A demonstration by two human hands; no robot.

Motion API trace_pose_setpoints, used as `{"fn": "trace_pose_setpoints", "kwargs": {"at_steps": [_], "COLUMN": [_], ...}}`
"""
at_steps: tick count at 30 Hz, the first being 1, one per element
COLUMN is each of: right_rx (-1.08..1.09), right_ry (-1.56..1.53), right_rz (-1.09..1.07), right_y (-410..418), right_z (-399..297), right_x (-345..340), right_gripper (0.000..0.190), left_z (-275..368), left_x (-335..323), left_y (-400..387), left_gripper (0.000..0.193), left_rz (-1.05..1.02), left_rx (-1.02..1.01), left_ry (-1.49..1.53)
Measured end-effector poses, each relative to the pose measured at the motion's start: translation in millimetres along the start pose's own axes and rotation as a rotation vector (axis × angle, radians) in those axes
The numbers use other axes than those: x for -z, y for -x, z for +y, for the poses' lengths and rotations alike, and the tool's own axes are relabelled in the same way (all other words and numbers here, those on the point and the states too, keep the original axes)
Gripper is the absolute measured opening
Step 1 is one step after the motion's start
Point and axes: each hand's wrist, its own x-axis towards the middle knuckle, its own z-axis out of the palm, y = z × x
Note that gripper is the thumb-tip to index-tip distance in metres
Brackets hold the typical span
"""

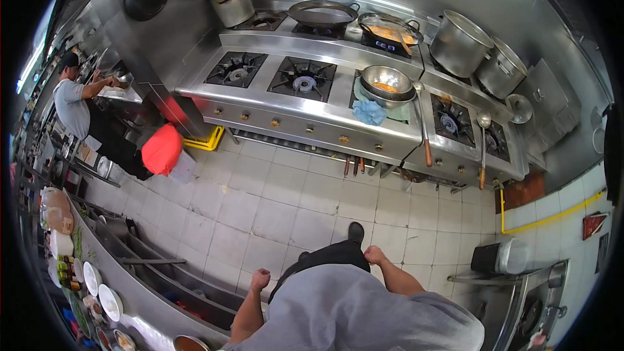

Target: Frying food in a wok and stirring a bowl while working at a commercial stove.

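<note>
My left hand point(260, 279) hangs beside my hip with curled fingers and nothing visible in it, near the steel prep counter point(146, 302). On my other side, my right hand point(374, 255) is closed too, just off my thigh above the tiled floor. Across the aisle stands a steel gas range point(292, 117). A perforated metal colander point(386, 81) with orange food sits in a bowl on its front, beside a crumpled blue cloth point(369, 112). Behind it, a wok point(390, 31) of orange food sits over a blue flame. Two long-handled ladles point(424, 117) lean across the range.
Tall stockpots point(460, 44) and a wide pan point(321, 13) occupy the rear burners. A bin with a red cover point(163, 150) stands at left, near a co-worker point(73, 102). White bowls point(111, 302) line the prep counter. A black container point(484, 258) is at right.
</note>
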Motion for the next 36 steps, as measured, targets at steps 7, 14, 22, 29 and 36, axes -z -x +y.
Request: {"fn": "trace_pose_setpoints", "kwargs": {"at_steps": [7, 14, 22, 29, 36], "right_rx": [-0.025, 0.084, -0.007, 0.086, 0.007], "right_ry": [-0.094, 0.086, 0.049, 0.067, 0.057], "right_rz": [0.045, 0.01, -0.041, -0.015, -0.108], "right_y": [8, 0, -1, -8, -9], "right_z": [11, 26, 16, -10, -6], "right_x": [-2, 3, 13, 11, 12], "right_gripper": [0.018, 0.017, 0.018, 0.015, 0.015], "left_z": [10, 18, 2, -5, -5], "left_x": [-4, -28, -43, -45, -44], "left_y": [-2, 37, 80, 102, 99], "left_gripper": [0.021, 0.021, 0.022, 0.024, 0.02], "left_rz": [-0.029, -0.049, -0.024, -0.024, 0.012], "left_rx": [0.016, -0.025, 0.082, 0.212, 0.135], "left_ry": [-0.003, -0.115, -0.034, 0.015, 0.006]}}
